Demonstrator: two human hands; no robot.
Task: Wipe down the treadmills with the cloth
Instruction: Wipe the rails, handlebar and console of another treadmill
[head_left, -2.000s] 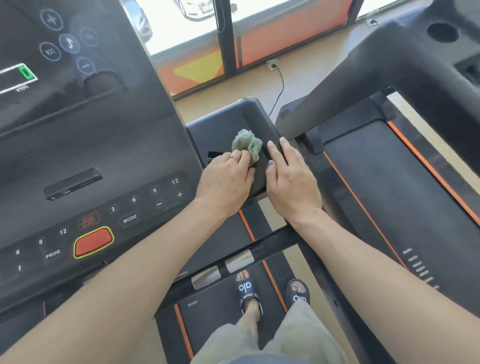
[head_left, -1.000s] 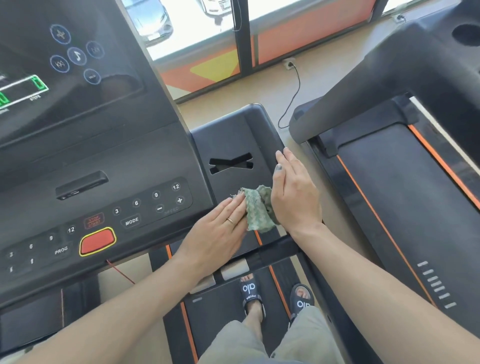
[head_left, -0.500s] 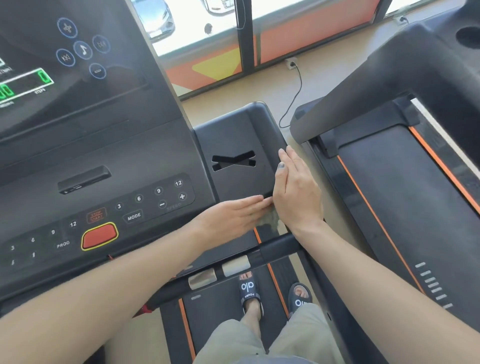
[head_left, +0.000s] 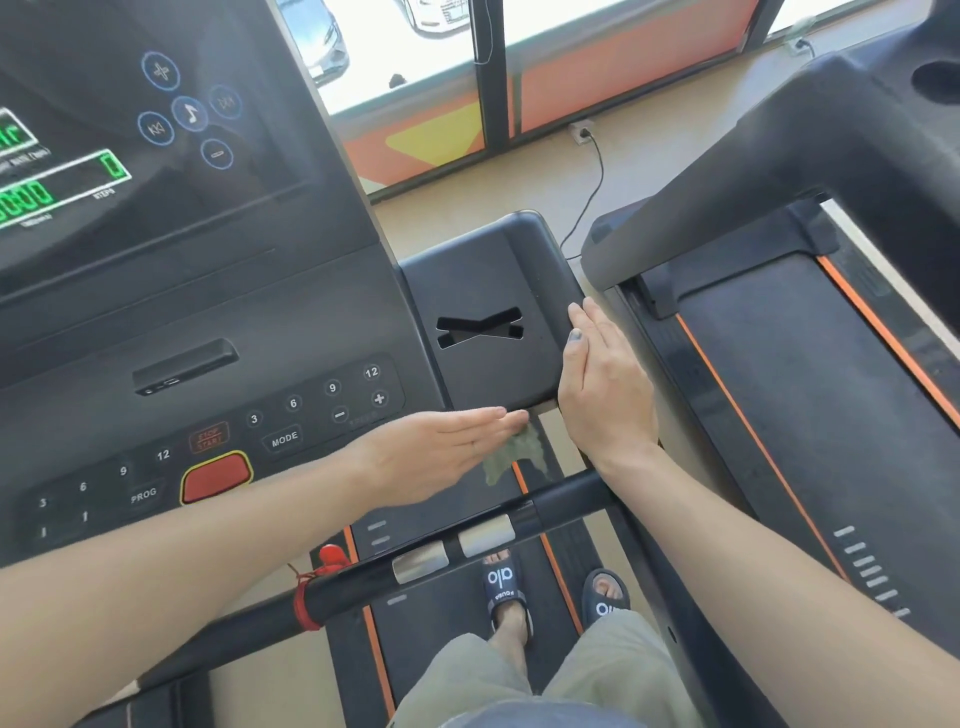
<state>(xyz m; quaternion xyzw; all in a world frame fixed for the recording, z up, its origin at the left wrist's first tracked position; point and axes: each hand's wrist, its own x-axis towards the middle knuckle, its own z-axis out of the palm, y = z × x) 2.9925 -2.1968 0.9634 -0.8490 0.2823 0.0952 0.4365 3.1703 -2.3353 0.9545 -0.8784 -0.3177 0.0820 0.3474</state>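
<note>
Head view: my left hand (head_left: 441, 452) lies flat, fingers straight, pressing the green cloth (head_left: 514, 452) against the near edge of the treadmill's side tray (head_left: 493, 270). My right hand (head_left: 605, 389) rests flat and released along the tray's right edge.

Left hand (head_left: 441, 447) flat over green cloth (head_left: 511, 452) (mostly hidden), right hand (head_left: 605, 389) against treadmill side tray (head_left: 488, 280)
</note>
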